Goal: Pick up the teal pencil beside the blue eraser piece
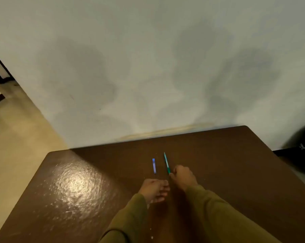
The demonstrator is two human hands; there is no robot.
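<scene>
My right hand [183, 176] grips the near end of a thin green pen [166, 162], which points away from me over the brown table [236, 163]. Just left of the pen, a short blue stick-like object [154, 165] lies on the table, apart from both hands. My left hand [154, 190] rests low on the table beside the right hand, fingers loosely curled toward the right, holding nothing that I can see. Both arms wear olive-green sleeves.
The table stands against a pale wall [148, 67] with soft shadows on it. A glare patch [74, 185] shines on the table's left part. Beige floor [16, 146] lies to the left. A dark object [301, 148] sits at the right edge.
</scene>
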